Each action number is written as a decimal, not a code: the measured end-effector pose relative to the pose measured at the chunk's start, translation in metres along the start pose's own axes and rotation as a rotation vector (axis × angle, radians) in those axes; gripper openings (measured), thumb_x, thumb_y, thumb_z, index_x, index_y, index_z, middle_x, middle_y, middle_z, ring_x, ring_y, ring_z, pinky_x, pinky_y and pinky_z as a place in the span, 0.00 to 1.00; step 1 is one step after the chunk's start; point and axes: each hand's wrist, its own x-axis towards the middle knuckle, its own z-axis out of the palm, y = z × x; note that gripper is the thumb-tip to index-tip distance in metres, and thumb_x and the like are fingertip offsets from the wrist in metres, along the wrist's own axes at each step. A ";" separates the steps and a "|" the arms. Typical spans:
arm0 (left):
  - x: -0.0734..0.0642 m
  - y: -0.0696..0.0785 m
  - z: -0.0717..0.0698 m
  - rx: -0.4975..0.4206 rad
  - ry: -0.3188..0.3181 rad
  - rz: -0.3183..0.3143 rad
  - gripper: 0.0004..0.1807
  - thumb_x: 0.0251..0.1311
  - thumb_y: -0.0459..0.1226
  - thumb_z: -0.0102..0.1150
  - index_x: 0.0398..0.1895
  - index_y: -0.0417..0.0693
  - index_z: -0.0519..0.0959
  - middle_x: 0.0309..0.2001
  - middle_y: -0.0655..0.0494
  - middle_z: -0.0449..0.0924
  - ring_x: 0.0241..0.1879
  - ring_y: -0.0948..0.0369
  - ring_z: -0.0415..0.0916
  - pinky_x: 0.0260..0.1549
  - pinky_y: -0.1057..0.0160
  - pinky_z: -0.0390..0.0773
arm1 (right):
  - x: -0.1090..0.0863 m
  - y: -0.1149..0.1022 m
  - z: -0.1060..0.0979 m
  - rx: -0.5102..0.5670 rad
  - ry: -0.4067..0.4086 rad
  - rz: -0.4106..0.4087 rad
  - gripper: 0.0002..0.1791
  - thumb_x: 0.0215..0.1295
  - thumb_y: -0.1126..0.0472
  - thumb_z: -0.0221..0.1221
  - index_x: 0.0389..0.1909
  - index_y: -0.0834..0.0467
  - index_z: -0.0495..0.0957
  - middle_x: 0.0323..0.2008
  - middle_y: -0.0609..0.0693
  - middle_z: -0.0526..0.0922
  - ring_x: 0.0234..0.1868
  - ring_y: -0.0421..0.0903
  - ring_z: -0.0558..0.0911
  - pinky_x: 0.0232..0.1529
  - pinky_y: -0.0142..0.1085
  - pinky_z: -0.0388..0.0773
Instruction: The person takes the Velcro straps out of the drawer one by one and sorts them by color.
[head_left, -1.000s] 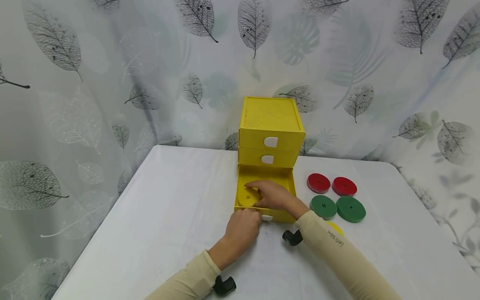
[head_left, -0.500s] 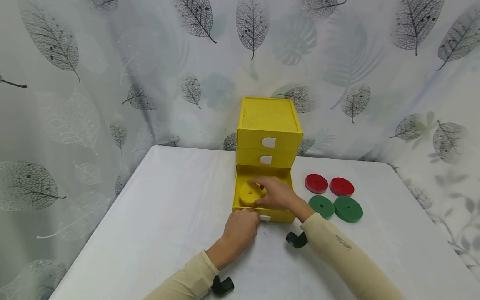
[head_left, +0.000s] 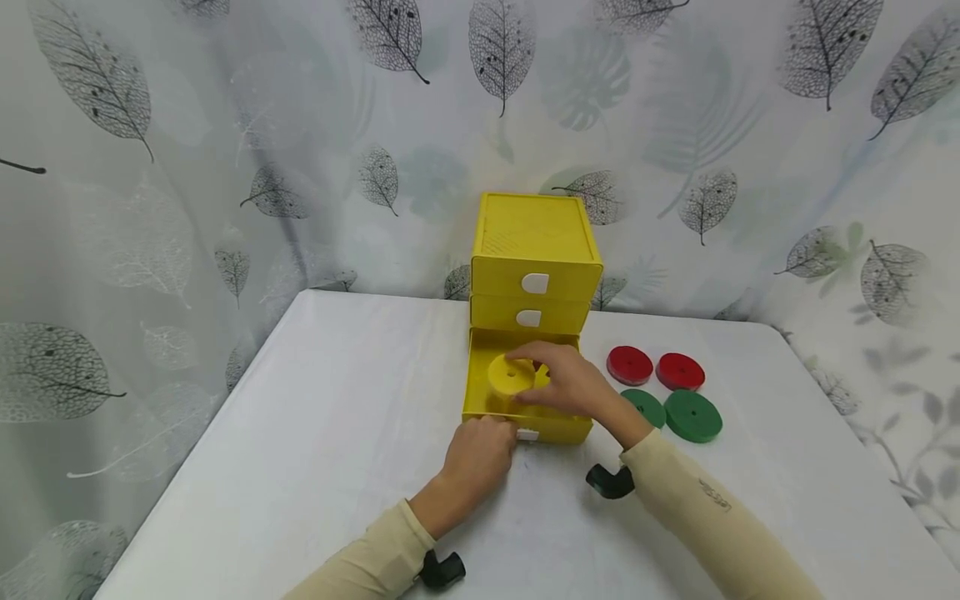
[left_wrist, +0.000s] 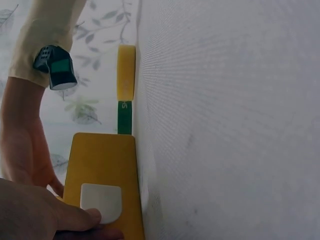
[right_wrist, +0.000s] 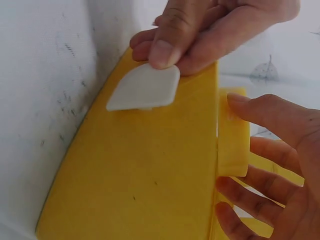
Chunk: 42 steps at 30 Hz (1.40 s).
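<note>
A yellow drawer (head_left: 562, 429) is pulled out at the bottom of the yellow drawer cabinet (head_left: 536, 225). My left hand (head_left: 480, 458) grips its front, thumb on the white handle (right_wrist: 147, 87) and the other fingers curled beside it. Between thumb and fingers, my right hand (head_left: 566, 379) holds a round yellow disc (head_left: 510, 377) with a small center hole. In the right wrist view this disc (right_wrist: 233, 142) stands up past the drawer's front edge. More yellow shows behind the right fingers inside the drawer; its shape is partly hidden.
Two red discs (head_left: 630, 365) and two green discs (head_left: 693, 415) lie on the white table (head_left: 360, 392) right of the drawer. Another yellow disc (left_wrist: 126, 72) stands out in the left wrist view, hidden by my right arm in the head view. A leaf-print curtain (head_left: 315, 125) hangs behind.
My right hand has taken the yellow disc up from the drawer floor and moved it slightly up and to the right. The left hand has kept its hold on the drawer front.
</note>
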 end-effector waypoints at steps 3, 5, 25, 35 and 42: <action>0.001 0.000 0.000 0.000 0.001 -0.001 0.13 0.66 0.34 0.67 0.20 0.47 0.83 0.13 0.61 0.70 0.15 0.66 0.64 0.16 0.66 0.73 | -0.005 0.001 -0.005 -0.006 0.018 -0.012 0.33 0.57 0.51 0.78 0.64 0.52 0.81 0.58 0.47 0.84 0.53 0.50 0.80 0.55 0.49 0.81; 0.001 0.000 0.000 0.004 0.006 0.002 0.14 0.66 0.34 0.67 0.20 0.47 0.83 0.14 0.60 0.71 0.15 0.66 0.65 0.16 0.66 0.74 | -0.008 0.002 -0.009 -0.010 0.030 -0.021 0.33 0.56 0.51 0.78 0.63 0.52 0.82 0.57 0.47 0.84 0.54 0.50 0.81 0.55 0.49 0.81; -0.001 -0.002 0.001 0.029 0.047 0.022 0.15 0.65 0.33 0.68 0.18 0.48 0.80 0.17 0.58 0.77 0.16 0.64 0.70 0.16 0.63 0.76 | -0.032 0.002 -0.035 0.000 0.094 -0.049 0.32 0.57 0.53 0.78 0.63 0.54 0.82 0.59 0.50 0.83 0.54 0.52 0.80 0.53 0.54 0.81; -0.001 -0.002 0.002 0.014 0.050 0.024 0.17 0.66 0.32 0.66 0.17 0.48 0.79 0.17 0.59 0.76 0.16 0.67 0.67 0.15 0.64 0.75 | -0.044 0.006 -0.045 -0.041 0.129 -0.064 0.32 0.56 0.51 0.79 0.62 0.54 0.82 0.56 0.48 0.84 0.49 0.49 0.79 0.49 0.49 0.83; 0.000 -0.002 0.001 0.028 0.058 0.027 0.18 0.66 0.31 0.67 0.16 0.48 0.78 0.16 0.58 0.75 0.16 0.66 0.66 0.14 0.64 0.74 | -0.052 0.013 -0.052 -0.050 0.142 -0.062 0.33 0.56 0.51 0.79 0.62 0.55 0.82 0.56 0.50 0.84 0.48 0.51 0.78 0.47 0.48 0.82</action>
